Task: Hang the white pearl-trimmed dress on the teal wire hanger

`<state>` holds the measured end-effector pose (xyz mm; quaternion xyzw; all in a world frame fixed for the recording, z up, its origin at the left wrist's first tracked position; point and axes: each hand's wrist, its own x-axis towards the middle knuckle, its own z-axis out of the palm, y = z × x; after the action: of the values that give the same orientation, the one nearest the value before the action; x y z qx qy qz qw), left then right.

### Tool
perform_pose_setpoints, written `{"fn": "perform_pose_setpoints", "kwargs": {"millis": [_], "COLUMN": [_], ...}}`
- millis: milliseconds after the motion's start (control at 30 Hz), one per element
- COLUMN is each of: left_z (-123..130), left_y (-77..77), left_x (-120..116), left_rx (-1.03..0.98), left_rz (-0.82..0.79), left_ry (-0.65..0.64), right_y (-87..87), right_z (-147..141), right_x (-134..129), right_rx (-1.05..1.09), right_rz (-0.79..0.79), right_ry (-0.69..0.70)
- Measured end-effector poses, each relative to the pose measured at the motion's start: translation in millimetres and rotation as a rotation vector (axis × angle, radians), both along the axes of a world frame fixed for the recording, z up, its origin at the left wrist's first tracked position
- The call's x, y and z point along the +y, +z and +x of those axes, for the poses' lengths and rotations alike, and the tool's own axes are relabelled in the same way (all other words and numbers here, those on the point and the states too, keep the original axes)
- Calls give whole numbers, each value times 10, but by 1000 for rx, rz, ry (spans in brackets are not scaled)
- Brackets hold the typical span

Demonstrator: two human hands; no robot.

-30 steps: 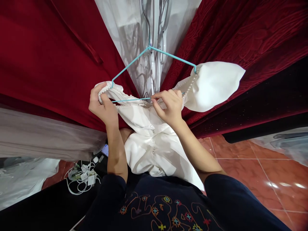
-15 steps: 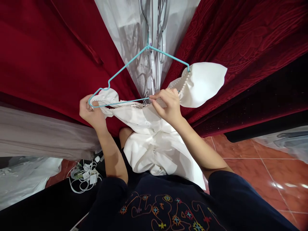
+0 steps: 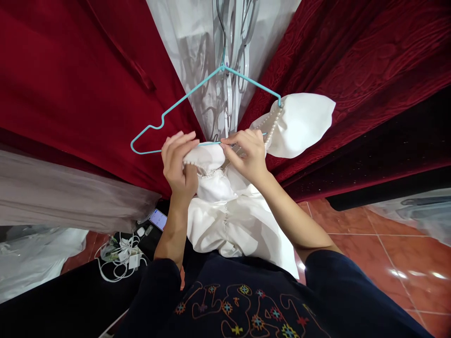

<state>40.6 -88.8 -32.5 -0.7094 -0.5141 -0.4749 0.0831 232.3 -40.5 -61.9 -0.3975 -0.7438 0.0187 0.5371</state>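
A light blue hanger (image 3: 192, 92) hangs in front of me by its dark hook. My right hand (image 3: 248, 152) pinches its bottom bar near the middle. On the hanger's right end sits one puffed sleeve of a white dress (image 3: 207, 225), with pearl beads along its edge. The left end of the hanger is bare. My left hand (image 3: 179, 162) is closed on the dress's left sleeve (image 3: 207, 157) just below the bar, its fingers up over the bar and the thumb behind the beaded edge. Below my hands the bodice and skirt bunch up against my body.
Red draped cloth (image 3: 116, 89) hangs on the left, and patterned dark red cloth (image 3: 352, 61) on the right. White hangers (image 3: 243, 56) line up behind. At lower left, white cables (image 3: 121, 263) and a lit phone (image 3: 158, 219) lie on a black surface. Red tiles (image 3: 352, 253) cover the floor.
My left hand has moved right along the bar from the hanger's left end, and the left sleeve is off that end. My right hand keeps its pinch. The phone has come into view.
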Motion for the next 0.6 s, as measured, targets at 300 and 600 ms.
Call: {"fn": "perform_pose_setpoints", "kwargs": {"millis": [300,600], "left_z": [80,152], "left_y": [-21,-54], "left_x": [165,191], "left_rx": [135,152], "left_rz": [-200,-195], "left_ry": [-9,54], "right_y": [124,280], "right_z": [140,707], "right_x": [-138,145], "right_rx": [167,146], "right_rz": [91,194], "right_ry": [68,-317]}}
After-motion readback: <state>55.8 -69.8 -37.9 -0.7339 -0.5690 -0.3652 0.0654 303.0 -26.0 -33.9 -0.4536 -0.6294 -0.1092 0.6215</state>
